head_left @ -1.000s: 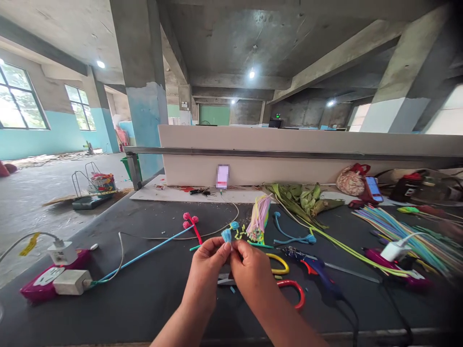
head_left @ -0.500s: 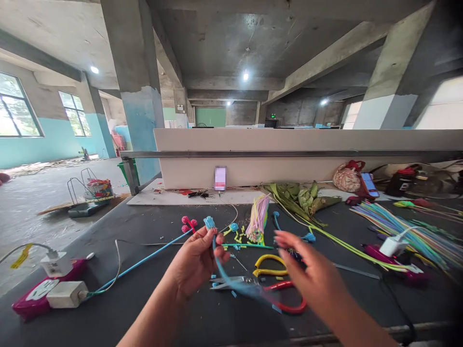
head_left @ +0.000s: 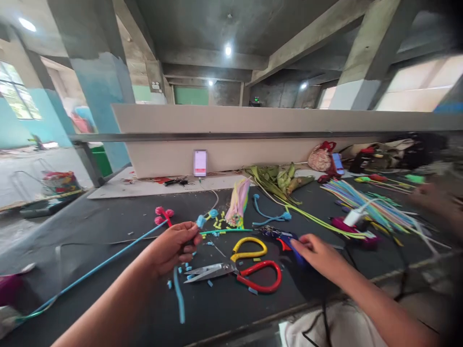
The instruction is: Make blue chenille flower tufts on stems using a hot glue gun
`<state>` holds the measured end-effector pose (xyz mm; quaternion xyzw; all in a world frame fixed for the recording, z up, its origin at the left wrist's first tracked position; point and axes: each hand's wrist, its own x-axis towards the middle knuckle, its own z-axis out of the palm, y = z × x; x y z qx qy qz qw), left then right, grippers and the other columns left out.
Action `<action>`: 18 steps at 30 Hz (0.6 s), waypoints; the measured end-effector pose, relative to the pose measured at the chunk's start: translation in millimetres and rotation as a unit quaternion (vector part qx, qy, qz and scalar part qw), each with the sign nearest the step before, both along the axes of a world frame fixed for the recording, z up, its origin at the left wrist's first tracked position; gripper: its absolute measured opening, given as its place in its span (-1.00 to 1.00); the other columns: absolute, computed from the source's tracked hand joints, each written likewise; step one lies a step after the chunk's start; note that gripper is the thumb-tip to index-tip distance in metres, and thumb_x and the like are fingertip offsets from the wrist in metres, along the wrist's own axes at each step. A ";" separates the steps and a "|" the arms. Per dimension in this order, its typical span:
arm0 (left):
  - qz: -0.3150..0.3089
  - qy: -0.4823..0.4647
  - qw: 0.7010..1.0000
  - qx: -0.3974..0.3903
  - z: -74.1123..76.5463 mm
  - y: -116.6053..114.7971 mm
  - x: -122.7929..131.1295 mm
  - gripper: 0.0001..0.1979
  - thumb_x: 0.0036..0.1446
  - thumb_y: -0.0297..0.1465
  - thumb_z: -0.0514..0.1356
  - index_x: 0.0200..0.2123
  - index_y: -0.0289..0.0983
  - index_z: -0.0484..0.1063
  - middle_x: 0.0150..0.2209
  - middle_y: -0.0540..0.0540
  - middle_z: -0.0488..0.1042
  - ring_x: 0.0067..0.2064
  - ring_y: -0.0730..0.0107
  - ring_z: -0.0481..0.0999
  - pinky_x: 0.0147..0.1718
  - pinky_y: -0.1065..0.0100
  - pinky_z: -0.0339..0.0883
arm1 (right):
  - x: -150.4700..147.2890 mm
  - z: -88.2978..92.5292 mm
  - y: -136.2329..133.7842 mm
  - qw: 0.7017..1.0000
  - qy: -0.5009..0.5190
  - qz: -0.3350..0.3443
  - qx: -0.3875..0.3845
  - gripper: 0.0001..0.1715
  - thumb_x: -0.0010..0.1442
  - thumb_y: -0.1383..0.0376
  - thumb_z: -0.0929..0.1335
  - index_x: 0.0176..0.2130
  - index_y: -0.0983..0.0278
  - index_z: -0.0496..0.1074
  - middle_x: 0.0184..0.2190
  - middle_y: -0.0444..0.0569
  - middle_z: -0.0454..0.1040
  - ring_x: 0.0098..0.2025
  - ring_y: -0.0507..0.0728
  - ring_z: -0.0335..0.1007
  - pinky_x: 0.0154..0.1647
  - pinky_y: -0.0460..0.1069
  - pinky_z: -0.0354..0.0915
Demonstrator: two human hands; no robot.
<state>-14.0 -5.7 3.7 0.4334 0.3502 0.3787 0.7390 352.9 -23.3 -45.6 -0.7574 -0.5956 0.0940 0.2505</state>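
My left hand (head_left: 177, 246) is closed around a blue stem, which looks like a pipe cleaner, with a small blue flower-like tuft (head_left: 200, 221) showing above the fingers. The stem's tail (head_left: 179, 296) hangs out below the palm. My right hand (head_left: 320, 253) has its fingers wrapped on the back of a blue glue gun (head_left: 297, 250) with an orange trigger, low over the table. Between the hands lie spread scissors (head_left: 211, 273) with one yellow and one red handle. Beyond them is a green stem (head_left: 229, 231) among cut blue and yellow bits.
A pink and yellow stem bundle (head_left: 238, 202) stands mid-table near dry leaves (head_left: 277, 180). Blue tufted stems (head_left: 269, 217) lie beside it. Many coloured stems (head_left: 369, 205), a white plug (head_left: 354, 217) and another person's blurred hand (head_left: 428, 195) are at right. A phone (head_left: 200, 163) leans behind.
My right hand has left the blue stem and taken hold of the glue gun. My left hand still grips the stem, turned more palm-down. The view has swung right.
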 end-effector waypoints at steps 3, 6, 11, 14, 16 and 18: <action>0.004 0.027 1.000 -0.004 -7.3 7.8 0.9 -0.75 0.05 -0.30 0.22 -0.46 -0.30 0.20 -0.50 0.06 0.23 -0.64 0.75 0.02 -0.76 0.65 -0.18 | -7.5 2.1 5.3 0.999 -0.003 -0.013 -0.033 -0.56 -0.10 -0.03 0.33 -0.32 0.24 0.34 -0.24 0.17 0.52 -0.18 0.31 0.44 -0.21 0.06 0.28; 0.010 0.020 1.000 -0.015 -15.9 13.0 -0.9 -0.75 0.01 -0.34 0.26 -0.45 -0.31 0.21 -0.53 0.11 0.17 -0.64 0.77 -0.02 -0.75 0.65 -0.24 | -9.1 4.1 12.7 0.997 0.019 -0.042 -0.066 -0.47 -0.21 0.06 0.42 -0.27 0.31 0.35 -0.17 0.27 0.47 -0.13 0.39 0.40 -0.24 0.10 0.29; 0.021 0.021 0.999 -0.020 -27.0 13.0 -7.1 -0.75 -0.02 -0.37 0.28 -0.48 -0.31 0.22 -0.58 0.12 0.17 -0.65 0.75 -0.04 -0.76 0.63 -0.24 | -10.0 22.9 9.5 0.976 0.162 -0.040 -0.137 -0.48 -0.13 0.16 0.40 -0.16 0.32 0.34 -0.16 0.20 0.46 -0.19 0.30 0.44 -0.52 0.00 0.39; 0.021 0.003 1.000 -0.012 -26.9 11.5 -8.2 -0.76 0.00 -0.36 0.26 -0.49 -0.32 0.24 -0.54 0.05 0.25 -0.63 0.72 0.04 -0.76 0.61 -0.17 | -12.8 37.6 -1.7 0.952 0.260 -0.015 -0.158 -0.65 -0.02 0.17 0.35 -0.22 0.29 0.40 -0.28 0.09 0.50 -0.23 0.20 0.47 -0.38 -0.03 0.45; 0.026 -0.011 0.999 -0.015 -24.3 10.8 -7.4 -0.77 0.00 -0.36 0.26 -0.49 -0.32 0.24 -0.54 0.04 0.25 -0.64 0.72 0.03 -0.76 0.61 -0.19 | -15.2 44.3 -8.1 0.909 0.384 -0.038 -0.156 -0.66 -0.12 0.22 0.44 -0.27 0.24 0.43 -0.25 0.07 0.51 -0.27 0.20 0.49 -0.33 -0.03 0.46; 0.030 -0.029 0.999 -0.023 -21.3 10.0 -5.8 -0.78 0.00 -0.38 0.26 -0.49 -0.33 0.26 -0.55 0.05 0.25 -0.64 0.73 0.01 -0.76 0.61 -0.22 | -19.2 48.2 -12.5 0.864 0.481 -0.065 -0.136 -0.62 -0.19 0.26 0.50 -0.27 0.17 0.47 -0.15 0.06 0.51 -0.28 0.18 0.50 -0.38 -0.07 0.46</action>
